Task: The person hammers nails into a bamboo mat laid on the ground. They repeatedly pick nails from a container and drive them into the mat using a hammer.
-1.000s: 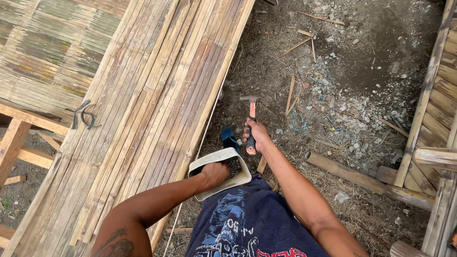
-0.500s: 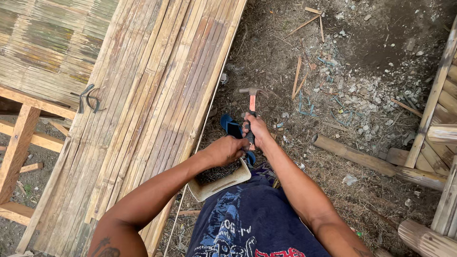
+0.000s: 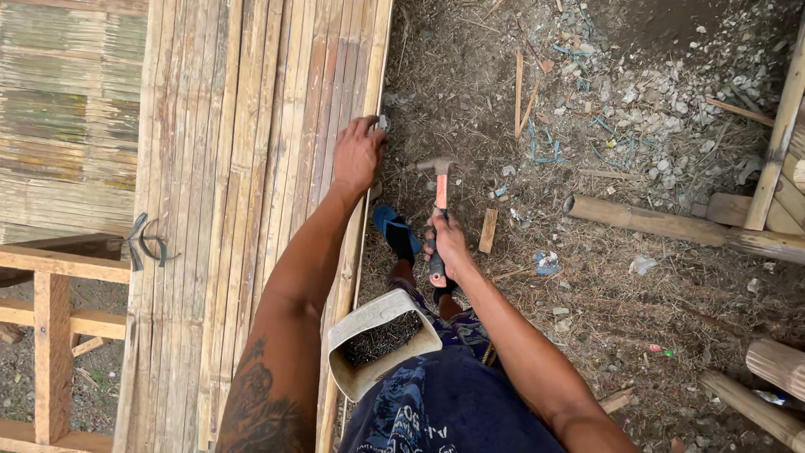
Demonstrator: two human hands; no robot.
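Nail-setting step: the left hand is pressing closed fingers on the bamboo panel edge, apparently pinching a nail; the right hand is gripping the hammer just right of the panel. A square, aimed strike is needed next.

Bamboo pole lies mid-right on dirt. Wood frame lower left. Dark metal hooks at left. Blue sandal centre, stone rubble upper right.
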